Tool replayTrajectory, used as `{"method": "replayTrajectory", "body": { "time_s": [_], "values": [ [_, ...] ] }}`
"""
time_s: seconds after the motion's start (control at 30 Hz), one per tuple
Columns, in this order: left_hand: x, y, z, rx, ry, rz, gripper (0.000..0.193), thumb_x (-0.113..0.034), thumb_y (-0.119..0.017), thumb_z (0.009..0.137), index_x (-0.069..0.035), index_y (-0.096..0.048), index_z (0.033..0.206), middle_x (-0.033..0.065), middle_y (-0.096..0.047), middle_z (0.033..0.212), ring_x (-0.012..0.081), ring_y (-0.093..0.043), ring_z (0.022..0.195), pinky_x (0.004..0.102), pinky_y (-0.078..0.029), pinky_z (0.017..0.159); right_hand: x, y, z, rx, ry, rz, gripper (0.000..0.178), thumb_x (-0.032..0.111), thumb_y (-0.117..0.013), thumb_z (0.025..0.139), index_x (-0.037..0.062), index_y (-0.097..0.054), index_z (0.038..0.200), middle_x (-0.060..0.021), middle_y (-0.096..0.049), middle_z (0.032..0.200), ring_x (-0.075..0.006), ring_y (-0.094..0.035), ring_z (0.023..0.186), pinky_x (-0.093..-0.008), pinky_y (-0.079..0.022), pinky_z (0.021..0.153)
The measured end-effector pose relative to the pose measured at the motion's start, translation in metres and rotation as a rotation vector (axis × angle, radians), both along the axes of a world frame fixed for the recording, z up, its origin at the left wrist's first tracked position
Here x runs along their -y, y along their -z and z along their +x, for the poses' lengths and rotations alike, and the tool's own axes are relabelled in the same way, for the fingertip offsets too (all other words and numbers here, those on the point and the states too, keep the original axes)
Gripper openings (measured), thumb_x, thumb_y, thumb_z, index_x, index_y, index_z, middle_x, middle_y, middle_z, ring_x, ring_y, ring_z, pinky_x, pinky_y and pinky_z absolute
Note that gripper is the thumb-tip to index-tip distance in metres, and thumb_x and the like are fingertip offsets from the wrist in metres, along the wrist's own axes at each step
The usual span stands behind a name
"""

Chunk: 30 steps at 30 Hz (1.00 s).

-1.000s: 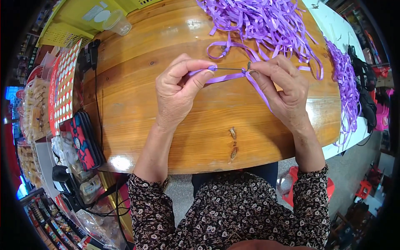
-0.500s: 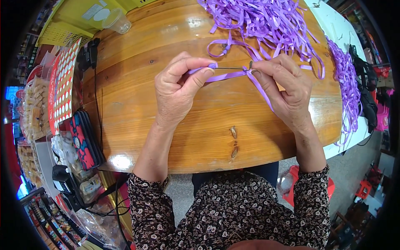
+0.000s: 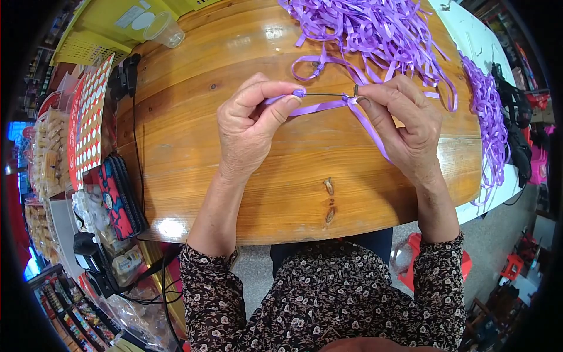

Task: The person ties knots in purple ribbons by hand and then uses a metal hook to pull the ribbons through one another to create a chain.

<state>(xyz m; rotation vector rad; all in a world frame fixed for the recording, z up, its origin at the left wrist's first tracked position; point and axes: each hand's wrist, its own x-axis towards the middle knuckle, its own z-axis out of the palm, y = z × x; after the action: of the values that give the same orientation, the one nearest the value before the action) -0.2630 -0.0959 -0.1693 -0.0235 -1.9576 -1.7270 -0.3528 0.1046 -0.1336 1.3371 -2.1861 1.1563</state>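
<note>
Purple ribbon [image 3: 319,107] above the wooden table [image 3: 281,193], pinched by the left hand [image 3: 249,126] and, seemingly, with a small dark piece [image 3: 355,90] by the right hand [image 3: 407,120], at risk of slipping loose from uneven pull on the thin dark cord [image 3: 325,94].

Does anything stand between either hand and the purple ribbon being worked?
Nothing visible does. The left hand pinches the purple ribbon at one end of a thin dark strand, and the right hand pinches near the other end. The loose ribbon pile lies beyond them on the table, out of the way.
</note>
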Motion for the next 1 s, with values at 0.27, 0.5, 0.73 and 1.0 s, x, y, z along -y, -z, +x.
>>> {"method": "replayTrajectory", "body": {
  "time_s": [0.27,0.5,0.73,1.0],
  "values": [
    [0.0011,0.0021,0.0005,0.003,0.013,0.043,0.01,0.0,-0.066,0.08,-0.002,-0.068,0.09,-0.003,-0.051,0.073,0.0025,-0.045,0.064,0.0158,-0.039,0.053,-0.0017,0.0,-0.0006,-0.006,0.007,0.02,0.017,-0.004,-0.069,0.075,0.0004,-0.067,0.091,-0.0048,-0.058,0.071,-0.0112,-0.055,0.061,-0.0219,-0.041,0.052],
    [0.0007,0.0016,0.0007,-0.009,0.013,0.058,0.01,0.0,-0.066,0.08,-0.001,-0.068,0.09,-0.0029,-0.051,0.073,0.0029,-0.045,0.064,0.0161,-0.038,0.053,-0.0009,-0.0041,-0.0004,-0.043,-0.004,-0.004,0.017,-0.004,-0.07,0.074,0.0003,-0.067,0.09,-0.005,-0.058,0.07,-0.0123,-0.055,0.061,-0.0224,-0.041,0.052],
    [0.0009,0.0015,0.0008,-0.008,0.023,0.049,0.011,0.001,-0.066,0.08,-0.001,-0.068,0.09,-0.0026,-0.051,0.073,0.0032,-0.045,0.064,0.0165,-0.038,0.053,-0.0023,-0.0015,-0.0001,-0.042,-0.006,0.011,0.019,-0.004,-0.07,0.074,0.0002,-0.067,0.092,-0.0054,-0.058,0.07,-0.0125,-0.055,0.061,-0.0237,-0.041,0.052],
    [-0.0003,0.002,0.0019,0.001,0.022,-0.001,0.011,0.002,-0.066,0.08,-0.001,-0.068,0.09,-0.0014,-0.053,0.075,0.0031,-0.046,0.063,0.016,-0.037,0.053,-0.0028,0.001,0.0013,-0.085,-0.016,0.022,0.02,-0.004,-0.07,0.072,0.0004,-0.067,0.091,-0.0067,-0.057,0.071,-0.0148,-0.054,0.061,-0.0251,-0.041,0.052]
  ]
}}
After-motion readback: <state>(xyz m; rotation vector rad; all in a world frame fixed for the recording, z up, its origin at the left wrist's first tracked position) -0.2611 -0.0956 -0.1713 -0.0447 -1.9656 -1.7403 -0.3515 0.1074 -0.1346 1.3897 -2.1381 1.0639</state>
